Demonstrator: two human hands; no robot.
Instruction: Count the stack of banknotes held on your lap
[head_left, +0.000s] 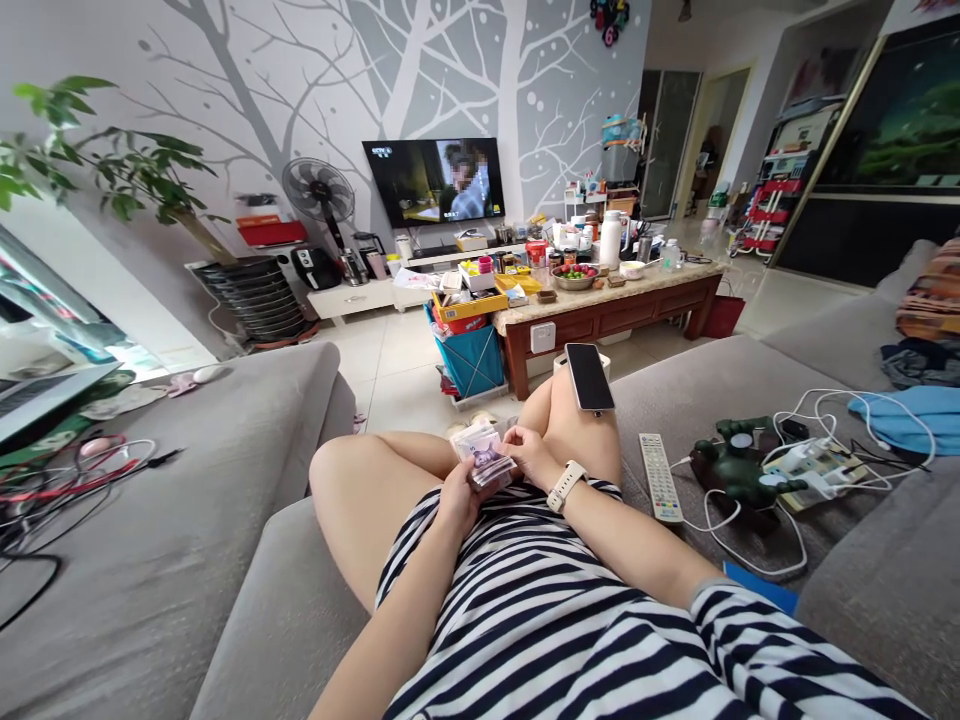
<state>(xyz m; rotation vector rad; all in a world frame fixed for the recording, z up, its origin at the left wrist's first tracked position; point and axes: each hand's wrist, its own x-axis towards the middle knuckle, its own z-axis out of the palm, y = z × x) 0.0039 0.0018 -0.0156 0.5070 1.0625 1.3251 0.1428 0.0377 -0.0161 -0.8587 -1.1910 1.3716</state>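
A stack of banknotes (484, 458), the top one purplish, is held low over my lap. My left hand (459, 497) is closed round the near left side of the stack, thumb on top. At the right edge of the notes my right hand (531, 458) has its fingers pinched together on a note; a pale watch (566, 485) is on that wrist. A dark-screened phone (589, 377) rests on my right knee, apart from both hands.
To my right on the grey sofa (712, 372) lie a remote control (661, 477), a dark green figure (739, 460) and a power strip (814, 472) with white cables. Left are tangled cables (71, 490). Ahead stands a crowded coffee table (622, 305) beside a blue bin (471, 362).
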